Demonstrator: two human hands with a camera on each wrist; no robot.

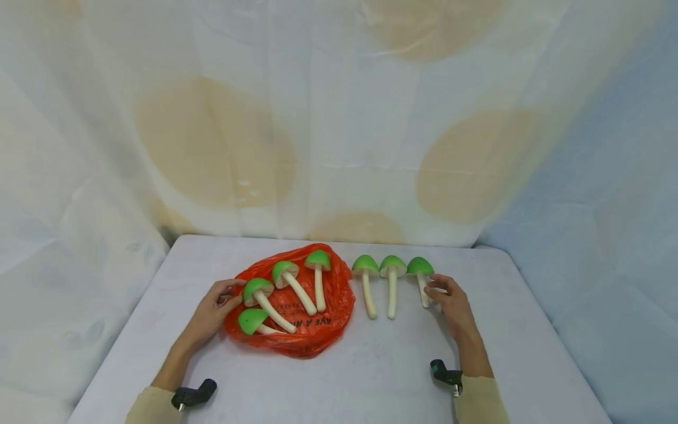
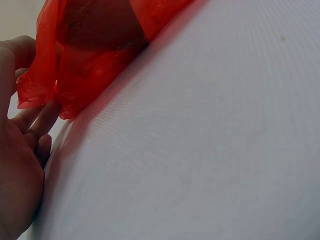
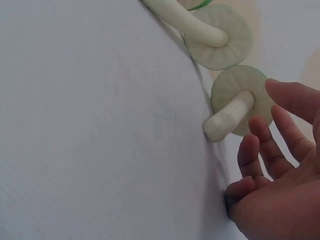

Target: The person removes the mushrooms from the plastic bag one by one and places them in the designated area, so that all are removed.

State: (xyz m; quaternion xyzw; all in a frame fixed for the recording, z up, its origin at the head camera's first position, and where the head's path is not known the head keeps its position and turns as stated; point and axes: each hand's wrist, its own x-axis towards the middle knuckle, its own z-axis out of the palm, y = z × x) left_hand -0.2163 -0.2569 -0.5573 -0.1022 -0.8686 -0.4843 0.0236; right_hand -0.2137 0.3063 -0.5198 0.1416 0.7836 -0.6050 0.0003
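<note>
Several green-capped model mushrooms [image 1: 256, 285] with long pale stems lie on a spread red plastic bag [image 1: 339, 294]. My left hand [image 1: 214, 306] is at the bag's left edge, thumb and fingers around a fold of the red plastic [image 2: 75, 85]; some fingertips are hidden by it. Right of the bag, three more mushrooms lie in a row, caps away from me: a left one [image 1: 365, 265], a middle one [image 1: 392, 266] and a right one [image 1: 420, 266]. Beside the right mushroom [image 3: 230, 117], my right hand [image 1: 450, 303] has its fingers loosely bent, holding nothing.
A white-covered table [image 1: 392, 377] carries everything. Behind it hangs a pale curtain [image 1: 339, 118] with tan round patches, and a bluish-white sheet [image 1: 598, 235] hangs on the right. Each wrist wears a black camera mount [image 1: 193, 396].
</note>
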